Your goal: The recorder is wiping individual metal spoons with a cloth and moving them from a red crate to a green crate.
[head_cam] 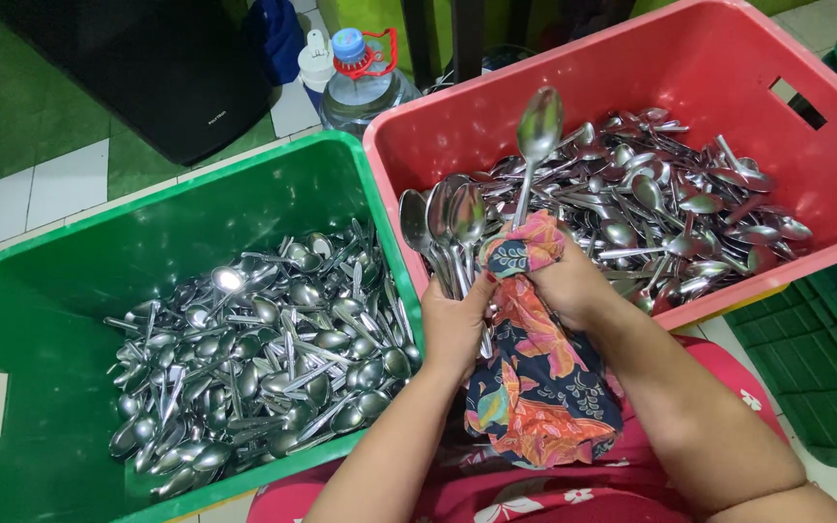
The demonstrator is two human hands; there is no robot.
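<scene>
My left hand (452, 324) grips a bunch of several metal spoons (443, 218) by their handles, bowls up, over the gap between the two crates. My right hand (573, 281) holds a patterned orange and dark blue cloth (535, 378) wrapped around the handle of a single spoon (538, 131) that stands upright above it. The cloth hangs down onto my lap. Left of my hands, a green crate (147, 242) holds a heap of spoons (263, 349). A red crate (690, 68) behind my hands holds another heap of spoons (670, 203).
A plastic water bottle (360, 82) with a blue cap and a white-capped bottle (316, 63) stand behind the crates. A black box (147, 68) sits at the back left on green matting and white tiles. More green crates (816, 339) lie at the right.
</scene>
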